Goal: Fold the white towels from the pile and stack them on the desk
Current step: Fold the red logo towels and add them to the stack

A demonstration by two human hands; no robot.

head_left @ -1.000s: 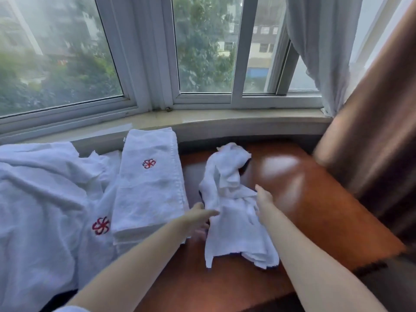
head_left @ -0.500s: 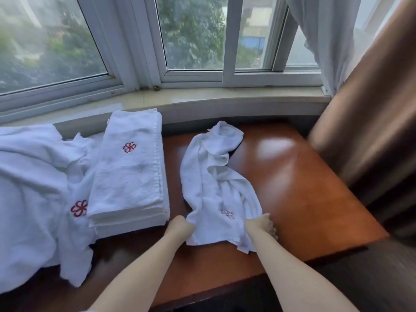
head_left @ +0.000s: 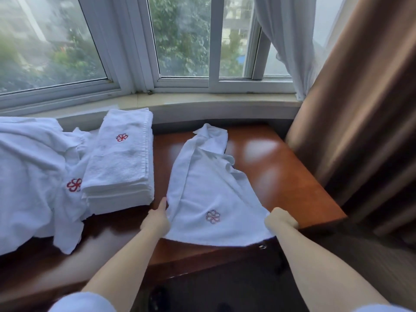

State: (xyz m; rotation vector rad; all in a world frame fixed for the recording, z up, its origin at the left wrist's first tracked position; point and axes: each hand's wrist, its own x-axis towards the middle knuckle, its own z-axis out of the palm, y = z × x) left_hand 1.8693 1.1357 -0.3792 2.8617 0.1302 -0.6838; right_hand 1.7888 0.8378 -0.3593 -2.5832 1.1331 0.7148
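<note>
Left hand (head_left: 156, 218) and right hand (head_left: 280, 219) each gripping a near corner of white towel (head_left: 202, 188), stretched over near edge of desk (head_left: 281, 176).

Glossy reddish-brown wood, window glare on it. Left of towel: neat folded stack (head_left: 121, 163), terry, red flower emblem; farther left, rumpled pile (head_left: 29, 172). Beyond: pale sill (head_left: 202, 101), sheer curtain (head_left: 286, 39), brown drape (head_left: 360, 109) right.

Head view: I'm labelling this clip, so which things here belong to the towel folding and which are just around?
Belongs to the job:
- towel being spread, gripped by left hand and right hand
- folded stack
- unfolded pile
- desk

Just around:
- brown curtain
- sheer curtain
- window
- sill
</note>
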